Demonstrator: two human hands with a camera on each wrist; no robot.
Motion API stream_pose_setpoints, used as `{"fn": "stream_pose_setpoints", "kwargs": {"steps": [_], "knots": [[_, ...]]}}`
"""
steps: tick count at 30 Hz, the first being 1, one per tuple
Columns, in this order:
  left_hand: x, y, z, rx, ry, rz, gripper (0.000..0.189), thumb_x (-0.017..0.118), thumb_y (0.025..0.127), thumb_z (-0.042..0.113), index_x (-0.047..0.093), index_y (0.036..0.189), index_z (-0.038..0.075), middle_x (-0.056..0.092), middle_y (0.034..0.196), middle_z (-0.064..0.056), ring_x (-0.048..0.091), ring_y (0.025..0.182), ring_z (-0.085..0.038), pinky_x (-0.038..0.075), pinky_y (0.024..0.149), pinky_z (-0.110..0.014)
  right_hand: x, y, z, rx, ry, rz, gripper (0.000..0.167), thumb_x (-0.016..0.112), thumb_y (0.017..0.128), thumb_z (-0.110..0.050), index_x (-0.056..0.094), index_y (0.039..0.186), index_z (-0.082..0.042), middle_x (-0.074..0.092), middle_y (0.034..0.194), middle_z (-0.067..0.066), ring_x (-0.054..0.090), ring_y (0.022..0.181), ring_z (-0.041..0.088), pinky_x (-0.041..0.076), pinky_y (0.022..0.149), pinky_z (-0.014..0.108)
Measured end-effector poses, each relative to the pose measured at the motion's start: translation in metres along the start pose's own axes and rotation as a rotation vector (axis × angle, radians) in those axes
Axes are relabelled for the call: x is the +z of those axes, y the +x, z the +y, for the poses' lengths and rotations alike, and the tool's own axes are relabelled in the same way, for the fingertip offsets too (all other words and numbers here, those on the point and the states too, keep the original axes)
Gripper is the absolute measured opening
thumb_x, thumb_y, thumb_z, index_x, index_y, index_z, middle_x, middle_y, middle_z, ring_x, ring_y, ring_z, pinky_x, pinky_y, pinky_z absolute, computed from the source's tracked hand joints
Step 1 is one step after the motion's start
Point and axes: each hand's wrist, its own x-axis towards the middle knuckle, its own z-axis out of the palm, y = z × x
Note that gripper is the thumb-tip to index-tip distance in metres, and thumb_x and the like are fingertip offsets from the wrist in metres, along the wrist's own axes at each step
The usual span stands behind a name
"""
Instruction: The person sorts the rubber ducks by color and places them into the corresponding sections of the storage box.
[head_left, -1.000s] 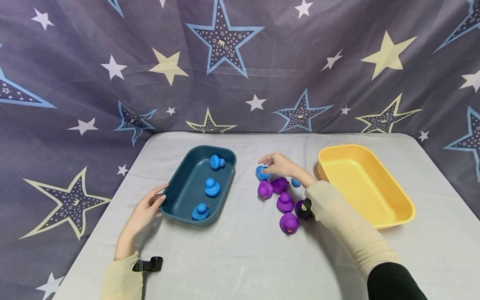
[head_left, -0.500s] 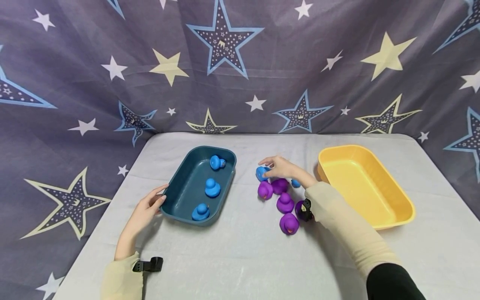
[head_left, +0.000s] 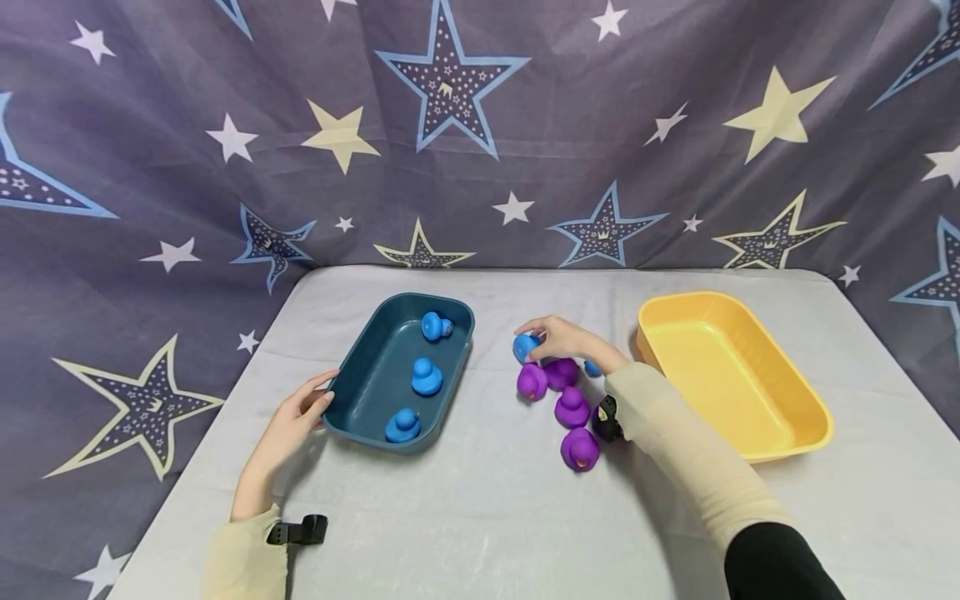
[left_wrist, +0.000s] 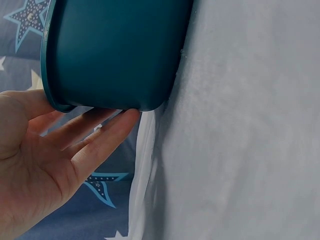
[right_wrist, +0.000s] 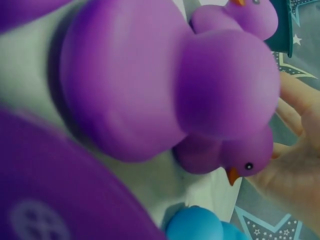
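My left hand (head_left: 291,421) rests its fairly straight fingers against the near-left corner of a dark teal bin (head_left: 360,433). The left wrist view shows fingertips (left_wrist: 131,116) touching the bin's outer wall. Inside lie blue rubber ducks (head_left: 427,377), one of them tipped over. At the table's middle, my right hand (head_left: 562,337) holds another blue rubber duck (head_left: 524,347) between thumb and fingers; the duck seems tipped on its side. Purple rubber ducks (head_left: 572,408) stand close by, below the hand. In the right wrist view, a purple duck (right_wrist: 120,75) hides the held duck.
A yellow bin (head_left: 720,375) stands to the right, partly behind my right forearm. One more blue duck (head_left: 592,368) shows under the right wrist. A grey cloth covers the table (head_left: 450,525), and a star-patterned curtain (head_left: 480,183) hangs behind it.
My right hand's fingers have come down around the blue duck, with the thumb lower on its near side. The left hand and both bins stay put.
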Motion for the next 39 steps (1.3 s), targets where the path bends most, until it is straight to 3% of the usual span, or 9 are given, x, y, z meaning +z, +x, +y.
{"fn": "stream_pose_setpoints", "kwargs": {"steps": [8, 11, 12, 17, 20, 21, 27, 29, 39], "knots": [[0.0, 0.0, -0.001, 0.001, 0.001, 0.005, 0.04, 0.044, 0.094, 0.017, 0.04, 0.13, 0.001, 0.057, 0.104, -0.027, 0.056, 0.084, -0.007, 0.048, 0.064, -0.022, 0.0, 0.0, -0.004, 0.03, 0.021, -0.002, 0.047, 0.068, 0.072, -0.006, 0.054, 0.116, 0.004, 0.057, 0.107, 0.024, 0.052, 0.101, 0.035, 0.04, 0.088, 0.041], [0.0, 0.0, -0.001, -0.001, -0.001, 0.005, 0.04, 0.044, 0.094, 0.017, 0.041, 0.13, 0.002, 0.057, 0.104, -0.027, 0.055, 0.084, -0.006, 0.048, 0.064, -0.022, 0.0, 0.004, 0.004, 0.014, 0.04, 0.013, 0.048, 0.072, 0.07, -0.014, 0.057, 0.114, 0.0, 0.06, 0.103, 0.021, 0.054, 0.097, 0.031, 0.042, 0.085, 0.039], [0.0, 0.0, -0.001, -0.002, -0.002, 0.004, 0.04, 0.044, 0.094, 0.017, 0.04, 0.13, 0.002, 0.057, 0.105, -0.027, 0.055, 0.085, -0.006, 0.048, 0.064, -0.022, 0.002, 0.008, 0.015, -0.026, 0.056, 0.031, 0.048, 0.073, 0.069, -0.019, 0.059, 0.113, -0.004, 0.061, 0.101, 0.017, 0.056, 0.093, 0.028, 0.044, 0.081, 0.035], [0.0, 0.0, -0.001, -0.006, -0.012, -0.002, 0.04, 0.044, 0.094, 0.017, 0.04, 0.131, 0.002, 0.056, 0.106, -0.028, 0.056, 0.087, -0.012, 0.048, 0.064, -0.021, 0.002, 0.016, 0.027, -0.024, 0.04, 0.064, 0.051, 0.076, 0.066, -0.024, 0.06, 0.113, -0.009, 0.061, 0.101, 0.015, 0.057, 0.087, 0.025, 0.046, 0.075, 0.033], [0.0, 0.0, -0.001, -0.006, -0.014, -0.002, 0.04, 0.044, 0.094, 0.017, 0.04, 0.131, 0.001, 0.056, 0.106, -0.028, 0.057, 0.087, -0.013, 0.048, 0.064, -0.021, -0.002, 0.011, 0.014, 0.018, 0.016, 0.069, 0.052, 0.075, 0.066, -0.02, 0.059, 0.114, -0.007, 0.059, 0.104, 0.019, 0.057, 0.087, 0.028, 0.047, 0.076, 0.036], [0.0, 0.0, -0.001, -0.006, -0.014, -0.002, 0.04, 0.044, 0.094, 0.017, 0.04, 0.131, 0.001, 0.056, 0.106, -0.028, 0.057, 0.087, -0.013, 0.048, 0.064, -0.021, -0.001, 0.013, 0.018, -0.018, 0.029, 0.083, 0.052, 0.076, 0.067, -0.023, 0.059, 0.114, -0.009, 0.06, 0.103, 0.017, 0.058, 0.084, 0.026, 0.047, 0.073, 0.033], [0.0, 0.0, -0.001, -0.004, 0.0, 0.005, 0.04, 0.044, 0.094, 0.017, 0.04, 0.131, 0.002, 0.056, 0.105, -0.028, 0.056, 0.087, -0.012, 0.048, 0.064, -0.022, -0.003, 0.009, 0.001, -0.022, 0.028, 0.13, 0.05, 0.072, 0.071, -0.019, 0.057, 0.116, -0.005, 0.057, 0.11, 0.019, 0.057, 0.09, 0.028, 0.046, 0.077, 0.033], [0.0, 0.0, -0.001, -0.004, 0.004, 0.004, 0.04, 0.044, 0.094, 0.018, 0.04, 0.131, 0.002, 0.056, 0.106, -0.027, 0.056, 0.087, -0.012, 0.048, 0.064, -0.022, -0.004, 0.006, -0.012, 0.017, 0.014, 0.14, 0.05, 0.07, 0.072, -0.011, 0.054, 0.118, 0.0, 0.054, 0.114, 0.023, 0.055, 0.095, 0.033, 0.045, 0.082, 0.037], [0.0, 0.0, -0.002, -0.002, 0.005, 0.004, 0.04, 0.044, 0.094, 0.018, 0.04, 0.131, 0.003, 0.057, 0.105, -0.027, 0.056, 0.086, -0.011, 0.049, 0.064, -0.024, -0.002, 0.01, -0.029, -0.022, -0.024, 0.204, 0.051, 0.071, 0.07, -0.009, 0.055, 0.118, 0.0, 0.055, 0.116, 0.021, 0.055, 0.095, 0.033, 0.046, 0.08, 0.036]]}}
